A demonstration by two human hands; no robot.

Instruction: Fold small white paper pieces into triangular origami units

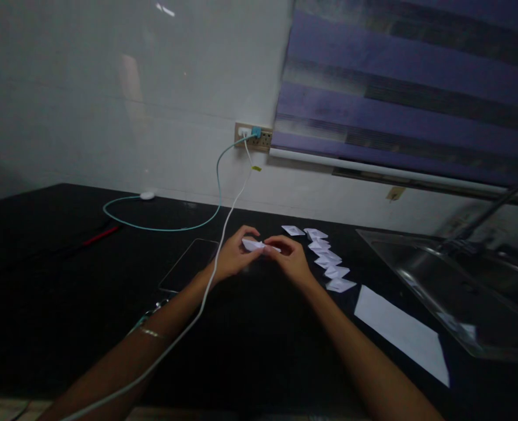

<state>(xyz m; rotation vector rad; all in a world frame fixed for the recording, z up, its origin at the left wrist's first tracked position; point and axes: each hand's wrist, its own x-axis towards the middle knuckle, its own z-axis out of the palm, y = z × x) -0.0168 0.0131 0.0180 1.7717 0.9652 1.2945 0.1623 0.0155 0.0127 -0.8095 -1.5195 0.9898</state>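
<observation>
A small white folded paper boat (253,245) is held between both hands above the black countertop (259,345). My left hand (236,252) pinches its left end, thumb in front and fingers curled behind. The right end is in the closed fingers of my right hand (290,257), which hide part of it. To the right of my right hand, several similar white paper boats (328,257) stand in an uneven row. Beside their near end lies a flat stack or sheet of white paper (401,333).
A dark tablet or phone (189,266) lies left of my left hand. One white cable (206,292) crosses over my left forearm from the wall outlet (253,136). A teal cable (166,229) loops along the back. At right is a metal sink (438,292) with a faucet (482,219).
</observation>
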